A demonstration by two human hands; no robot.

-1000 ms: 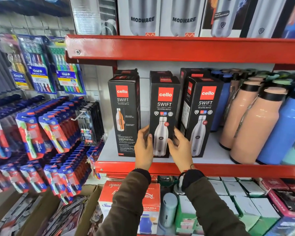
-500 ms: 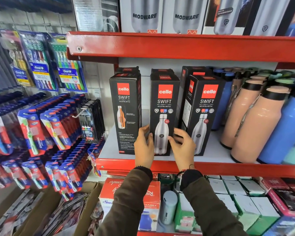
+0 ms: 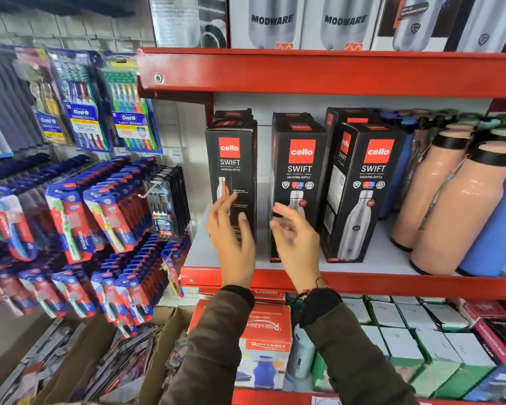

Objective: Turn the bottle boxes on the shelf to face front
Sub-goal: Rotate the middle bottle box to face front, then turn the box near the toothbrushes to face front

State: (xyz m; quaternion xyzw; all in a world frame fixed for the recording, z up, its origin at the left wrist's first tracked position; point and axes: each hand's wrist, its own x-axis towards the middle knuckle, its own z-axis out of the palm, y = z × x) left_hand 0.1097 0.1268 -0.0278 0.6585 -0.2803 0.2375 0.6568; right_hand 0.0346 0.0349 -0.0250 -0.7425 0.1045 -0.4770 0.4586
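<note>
Three black Cello Swift bottle boxes stand in a front row on the white shelf with its red lip. The left box shows a narrow face with an orange bottle. The middle box shows a steel bottle picture squarely. The right box stands slightly angled, its left side visible. More black boxes stand behind them. My left hand hovers, fingers spread, in front of the left box's lower half. My right hand is open in front of the middle box's lower left part. Both hands look blurred.
Peach bottles and blue bottles crowd the shelf's right side. A red upper shelf carries Modware boxes. Toothbrush packs hang on the wall at left. Below stand a red Rishabh box and several green-white boxes.
Both hands have let go of the middle box and shifted left, fingers now spread. The left hand now sits in front of the left box. The camera has tilted slightly.
</note>
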